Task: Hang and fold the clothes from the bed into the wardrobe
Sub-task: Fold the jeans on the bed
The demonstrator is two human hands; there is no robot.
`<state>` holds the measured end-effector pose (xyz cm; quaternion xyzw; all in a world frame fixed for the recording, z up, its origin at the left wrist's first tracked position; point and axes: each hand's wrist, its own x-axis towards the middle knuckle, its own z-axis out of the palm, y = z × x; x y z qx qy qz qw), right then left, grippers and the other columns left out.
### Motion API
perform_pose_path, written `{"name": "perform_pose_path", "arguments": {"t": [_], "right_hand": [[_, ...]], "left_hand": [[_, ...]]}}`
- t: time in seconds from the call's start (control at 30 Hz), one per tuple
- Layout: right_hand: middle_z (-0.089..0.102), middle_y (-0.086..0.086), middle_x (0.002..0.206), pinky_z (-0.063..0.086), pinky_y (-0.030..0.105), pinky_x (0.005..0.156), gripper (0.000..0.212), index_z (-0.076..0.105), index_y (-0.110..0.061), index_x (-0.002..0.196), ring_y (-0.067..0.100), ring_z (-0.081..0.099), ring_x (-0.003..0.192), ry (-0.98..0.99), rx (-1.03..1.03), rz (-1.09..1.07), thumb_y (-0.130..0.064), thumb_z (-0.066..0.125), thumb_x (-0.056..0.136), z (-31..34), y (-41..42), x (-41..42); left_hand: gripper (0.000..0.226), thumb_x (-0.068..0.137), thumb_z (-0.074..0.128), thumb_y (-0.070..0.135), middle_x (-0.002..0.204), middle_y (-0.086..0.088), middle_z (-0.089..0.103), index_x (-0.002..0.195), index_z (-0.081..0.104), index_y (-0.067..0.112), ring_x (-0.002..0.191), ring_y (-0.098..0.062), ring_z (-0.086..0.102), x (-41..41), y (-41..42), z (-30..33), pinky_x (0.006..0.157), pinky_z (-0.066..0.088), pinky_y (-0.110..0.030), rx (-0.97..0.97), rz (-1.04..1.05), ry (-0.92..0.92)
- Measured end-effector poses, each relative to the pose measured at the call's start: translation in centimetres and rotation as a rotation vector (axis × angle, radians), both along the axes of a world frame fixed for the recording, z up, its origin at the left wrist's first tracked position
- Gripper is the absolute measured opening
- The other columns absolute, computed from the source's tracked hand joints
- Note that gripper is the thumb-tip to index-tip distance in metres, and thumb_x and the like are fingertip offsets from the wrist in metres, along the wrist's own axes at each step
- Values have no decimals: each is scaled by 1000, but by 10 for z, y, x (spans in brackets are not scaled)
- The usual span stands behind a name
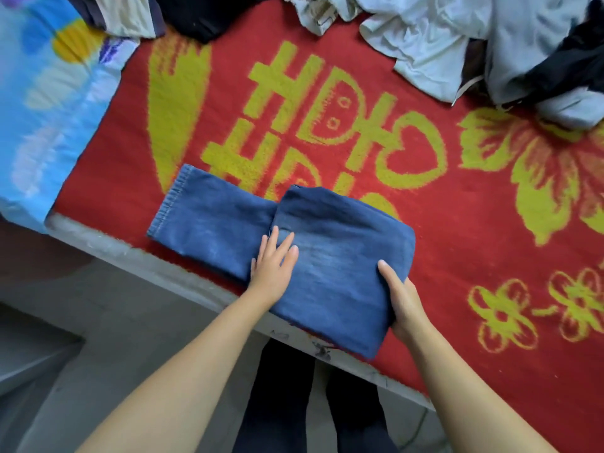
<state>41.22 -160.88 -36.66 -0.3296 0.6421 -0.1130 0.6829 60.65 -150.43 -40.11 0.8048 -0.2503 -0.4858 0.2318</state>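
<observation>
A pair of blue jeans (330, 243) lies partly folded near the front edge of the bed, on a red blanket (441, 197) with yellow patterns. The leg end with its hem sticks out to the left. My left hand (273, 268) presses flat on the denim, fingers straight. My right hand (403, 300) grips the right edge of the folded stack, thumb on top and fingers hidden underneath. A heap of pale grey and white clothes (457, 37) lies at the back right of the bed, mixed with a dark garment (568, 63).
Dark and cream garments (157, 11) lie at the back left. A blue patterned pillow or quilt (49, 103) covers the bed's left end. The grey floor (114, 322) and my dark-trousered legs (294, 403) show below the bed edge.
</observation>
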Motion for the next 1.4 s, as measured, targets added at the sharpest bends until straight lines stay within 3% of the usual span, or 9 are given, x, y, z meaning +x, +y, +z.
{"name": "perform_pose_path", "arguments": {"t": [0.2, 0.37, 0.43, 0.5, 0.6, 0.73, 1.07, 1.27, 1.4], "right_hand": [[64, -6, 81, 52, 23, 56, 38, 51, -20, 110, 7, 62, 67, -293, -149, 361, -51, 53, 88, 75, 0, 96], [57, -6, 110, 40, 29, 95, 44, 46, -23, 136, 13, 53, 106, -86, -722, 962, -38, 46, 95, 64, 47, 189], [56, 1, 128, 37, 37, 104, 50, 50, -14, 137, 20, 48, 120, -54, -875, 1144, -38, 42, 93, 47, 60, 216], [53, 7, 137, 38, 44, 106, 52, 52, -9, 135, 24, 46, 128, -31, -998, 1268, -38, 37, 94, 26, 66, 236], [30, 3, 155, 20, 51, 116, 50, 36, -18, 147, 23, 20, 146, 121, -1038, 1340, -34, 36, 100, 6, 54, 249], [-4, -6, 161, -8, 60, 112, 55, 11, -32, 153, 21, -16, 147, 383, -1131, 1440, -45, 25, 101, -17, 30, 272], [-36, -15, 146, -20, 64, 107, 57, -17, -43, 142, 15, -35, 138, 536, -1131, 1674, -60, -2, 90, -87, 26, 292], [-30, -6, 155, -10, 64, 112, 65, -5, -37, 151, 23, -31, 142, 352, -1034, 1960, -37, 34, 100, -50, 2, 290], [-11, 2, 160, -9, 64, 111, 90, 3, -28, 153, 25, -18, 145, 269, -1389, 2211, -11, 52, 80, -33, -43, 257]], "left_hand": [[54, 96, 30, 59, 137, 7, 51, 130, 55, 25, 119, -8, 52, 64, 7, 49, 107, 34, -22, -55, 409, 631], [58, 102, 29, 40, 98, -15, 72, 114, 65, -3, 51, -1, 63, 148, 58, 71, 48, 48, -13, -121, 768, 582], [62, 102, 24, 45, 105, -18, 69, 96, 75, 9, 74, -5, 70, 180, 77, 81, 68, 52, -19, -294, 882, 593], [50, 103, 27, 42, 128, -8, 61, 122, 62, 12, 106, -9, 62, 211, 95, 74, 92, 45, -24, -345, 881, 398], [47, 103, 33, 36, 154, -6, 31, 145, 38, 15, 140, -16, 28, 229, 100, 46, 115, 18, -30, -69, 504, -236], [60, 99, 26, 51, 161, 1, -1, 153, 9, 28, 148, -18, -6, 198, 69, 14, 113, -7, -56, 122, 63, -756], [63, 91, 29, 51, 155, -6, 30, 147, 33, 24, 145, -26, 21, 188, 58, -75, 109, 1, -67, 154, 102, -919], [66, 91, 18, 56, 160, -1, 15, 151, 19, 29, 148, -22, 7, 191, 59, -63, 109, -6, -65, 249, 46, -788], [65, 97, 25, 54, 161, 1, 0, 153, 5, 29, 148, -17, -7, 197, 64, -37, 112, -9, -62, 273, 8, -649]]}}
